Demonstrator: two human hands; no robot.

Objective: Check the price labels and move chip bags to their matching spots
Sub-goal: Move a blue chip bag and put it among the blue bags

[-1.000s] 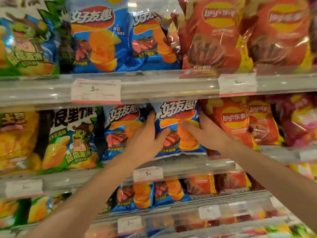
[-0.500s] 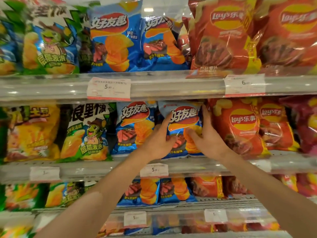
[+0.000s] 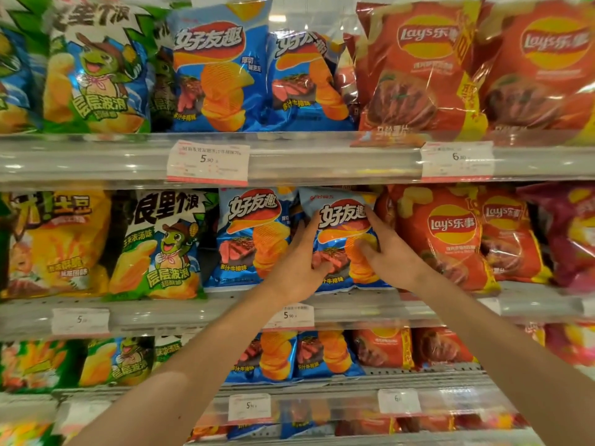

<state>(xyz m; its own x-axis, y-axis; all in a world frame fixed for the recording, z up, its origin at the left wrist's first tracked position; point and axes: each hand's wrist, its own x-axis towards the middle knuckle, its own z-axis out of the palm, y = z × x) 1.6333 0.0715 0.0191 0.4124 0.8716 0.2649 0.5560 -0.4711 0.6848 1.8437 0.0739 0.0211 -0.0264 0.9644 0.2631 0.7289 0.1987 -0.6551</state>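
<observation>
Blue chip bag (image 3: pixel 341 239) on the middle shelf (image 3: pixel 370 300), left hand (image 3: pixel 297 265) and right hand (image 3: pixel 391 252) both gripping its sides, right above the 5.90 label (image 3: pixel 289 316), red Lay's bag (image 3: pixel 447 239) just right

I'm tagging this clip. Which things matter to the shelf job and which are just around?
In the job: left hand, right hand, blue bag held by both, 5.90 label below it.
Just around: red bags, green bag, yellow bag.
</observation>
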